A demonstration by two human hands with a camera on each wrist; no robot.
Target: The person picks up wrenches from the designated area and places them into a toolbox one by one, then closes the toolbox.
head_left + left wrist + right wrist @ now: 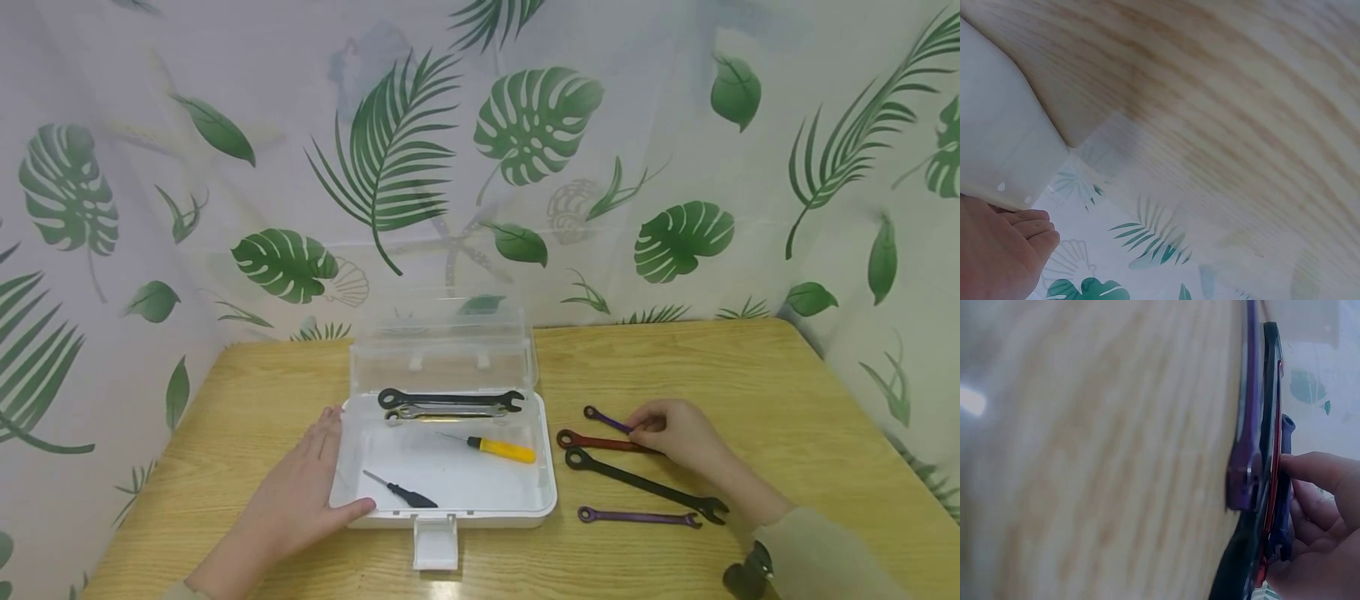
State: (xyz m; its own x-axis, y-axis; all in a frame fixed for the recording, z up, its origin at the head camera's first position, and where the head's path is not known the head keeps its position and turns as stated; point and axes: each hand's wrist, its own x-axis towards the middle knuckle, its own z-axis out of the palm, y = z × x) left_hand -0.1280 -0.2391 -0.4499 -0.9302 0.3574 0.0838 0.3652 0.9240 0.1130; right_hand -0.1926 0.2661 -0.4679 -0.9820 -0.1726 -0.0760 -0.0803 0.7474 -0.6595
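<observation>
My right hand [678,437] pinches a short purple-blue wrench [606,419] between thumb and fingers, at the table's right side. Just in front of it lie a red wrench [600,442], a long black wrench [637,481] and a purple wrench [637,517]. From the right wrist view, the short wrench [1284,494] looks close beside the red one. My left hand [300,479] rests against the left side of a white toolbox [450,483], fingers extended and thumb at its front rim.
Inside the box are a black wrench [450,400], silver and gold-toned wrenches [450,412], a yellow-handled screwdriver [506,451] and a black screwdriver [408,497]. Its clear lid [442,367] stands raised behind; the white latch [436,546] hangs in front. A leaf-print curtain [420,208] surrounds the wooden table [247,392].
</observation>
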